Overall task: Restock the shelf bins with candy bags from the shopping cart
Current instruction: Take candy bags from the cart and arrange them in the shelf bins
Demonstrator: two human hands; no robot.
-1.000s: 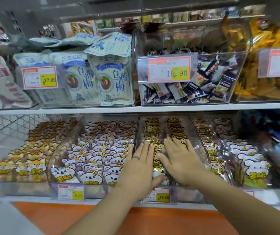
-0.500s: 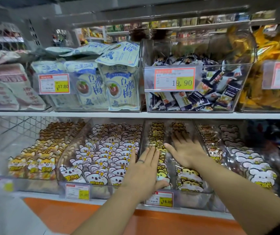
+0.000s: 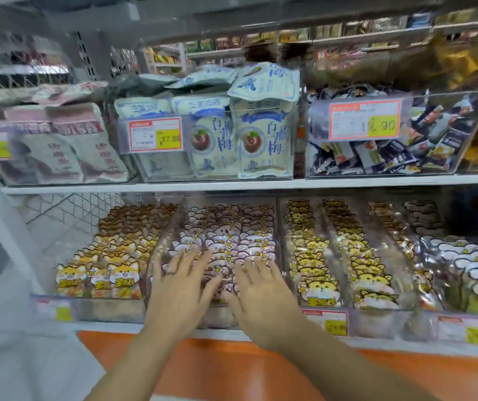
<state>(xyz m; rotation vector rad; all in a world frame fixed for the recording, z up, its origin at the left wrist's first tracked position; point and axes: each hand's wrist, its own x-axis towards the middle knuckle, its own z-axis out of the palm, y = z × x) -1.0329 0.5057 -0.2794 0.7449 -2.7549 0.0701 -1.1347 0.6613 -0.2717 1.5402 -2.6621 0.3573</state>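
Lower shelf, second clear bin [image 3: 161,247] from the left: packed with pink-and-white candy bags [image 3: 232,235] printed with a cartoon animal, standing in rows front to back.

Left hand [image 3: 178,287] lies palm-down on the front rows of these bags, fingers straight and spread. There is a ring [image 3: 171,273] on one finger.

Right hand [image 3: 260,290] lies just beside it on the same bags, also palm-down with fingers fanned apart. The thumbs point toward each other, close but apart. The frame is motion-blurred here, so pressing or merely resting cannot be told.

Neighbouring bins on the same shelf:
- Orange fox-face bags [image 3: 110,264] to the left.
- Yellow cat-face bags [image 3: 318,256] to the right, in two rows.
- White mouse-face bags [image 3: 469,270] farther right.

Upper shelf:
- Blue-and-white plum bags [image 3: 263,140] stand upright behind a price tag reading 17.80 [image 3: 155,136].
- Small dark wrapped sweets [image 3: 405,151] are heaped in the next bin to the right.
- Pale pinkish bags [image 3: 67,151] stand at the far left.

Orange base panel [image 3: 203,360] runs under the lower shelf, and both forearms cross it.
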